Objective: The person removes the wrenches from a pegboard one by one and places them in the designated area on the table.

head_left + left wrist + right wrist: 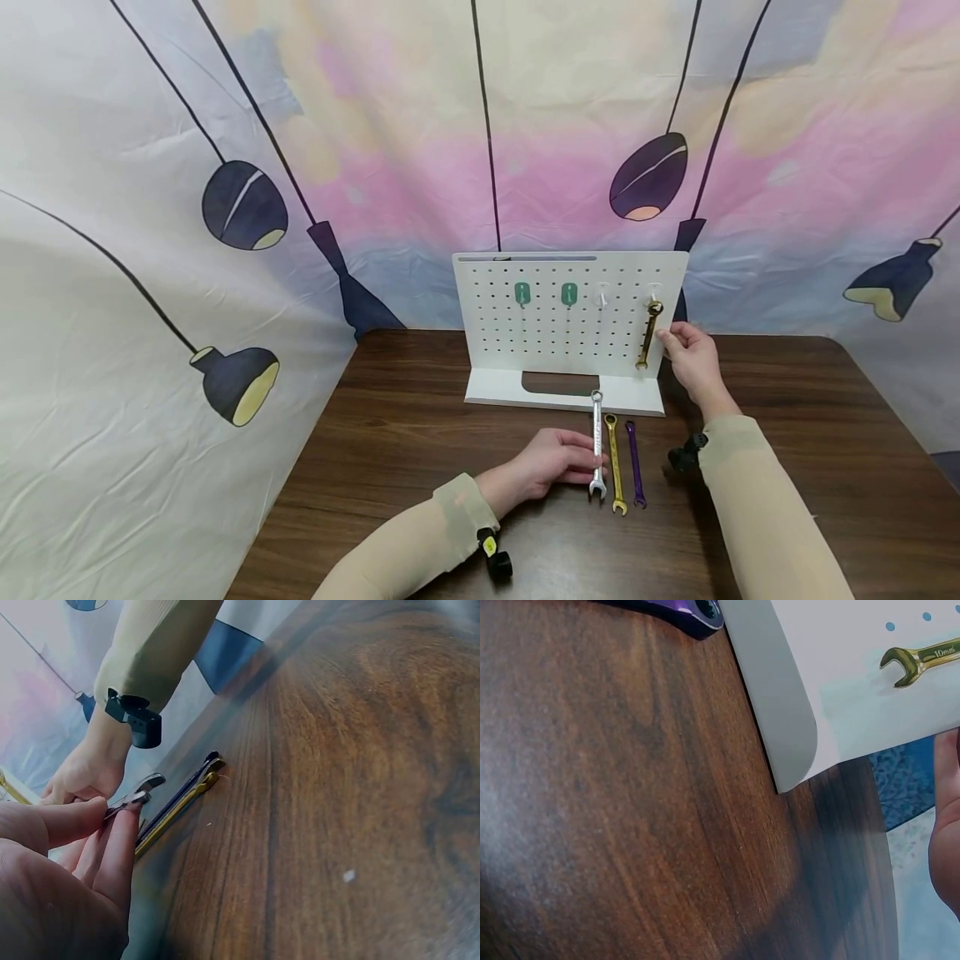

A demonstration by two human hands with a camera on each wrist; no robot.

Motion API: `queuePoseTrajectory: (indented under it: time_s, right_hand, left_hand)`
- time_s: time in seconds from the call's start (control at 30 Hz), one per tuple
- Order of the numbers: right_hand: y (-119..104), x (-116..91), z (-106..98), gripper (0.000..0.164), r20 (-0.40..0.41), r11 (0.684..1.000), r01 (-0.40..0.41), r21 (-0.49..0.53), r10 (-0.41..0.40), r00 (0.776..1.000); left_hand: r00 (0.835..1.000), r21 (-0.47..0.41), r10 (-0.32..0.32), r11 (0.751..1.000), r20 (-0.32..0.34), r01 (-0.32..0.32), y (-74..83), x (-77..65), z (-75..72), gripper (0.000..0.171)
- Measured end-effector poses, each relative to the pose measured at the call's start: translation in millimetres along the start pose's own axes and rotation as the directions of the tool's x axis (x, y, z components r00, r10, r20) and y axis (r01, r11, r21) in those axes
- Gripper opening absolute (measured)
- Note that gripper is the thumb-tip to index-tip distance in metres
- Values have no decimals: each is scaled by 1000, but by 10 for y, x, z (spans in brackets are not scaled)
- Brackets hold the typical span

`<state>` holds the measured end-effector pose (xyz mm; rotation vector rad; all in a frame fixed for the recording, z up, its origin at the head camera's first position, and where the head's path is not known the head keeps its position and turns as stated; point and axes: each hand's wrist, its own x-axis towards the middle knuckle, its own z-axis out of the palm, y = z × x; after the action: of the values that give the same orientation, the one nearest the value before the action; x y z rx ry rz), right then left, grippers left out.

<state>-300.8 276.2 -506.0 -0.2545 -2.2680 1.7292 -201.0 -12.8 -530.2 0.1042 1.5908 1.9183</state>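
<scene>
My left hand pinches a silver wrench between thumb and fingers, its open end toward me. The left wrist view shows the silver wrench's end beyond the fingertips. Just right of it, a yellow wrench and a purple wrench lie side by side on the table. My right hand grips the right edge of a white pegboard, thumb on the front. Close to that thumb, a dark gold wrench hangs from a clear hook; the right wrist view shows its open end.
The pegboard stands on its flat base at the back of the brown wooden table. Two green hooks and another clear hook line its upper part. Behind hangs a cloth printed with lamps.
</scene>
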Motion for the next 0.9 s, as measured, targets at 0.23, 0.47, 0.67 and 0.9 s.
queuePoseTrajectory:
  time_s: [0.23, 0.47, 0.67, 0.9]
  right_hand:
    - [0, -8, 0, 34, -7, 1000, -12, -12, 12, 1000]
    - [16, 4, 22, 33, -6, 1000, 16, 4, -16, 1000]
    - [15, 18, 15, 35, 4, 1000, 20, -13, -20, 1000]
    - [-3, -1, -3, 35, 1, 999, 17, -34, -17, 1000]
  left_hand:
    - [1000, -9, 2, 1000, -17, -2, -55, 21, 5, 19]
    - [999, 38, -15, 999, -30, 16, -57, 9, 5, 19]
    - [999, 94, -19, 995, -35, 22, -35, -12, 2, 17]
    - [998, 133, -36, 990, -51, 42, -24, -23, 23, 16]
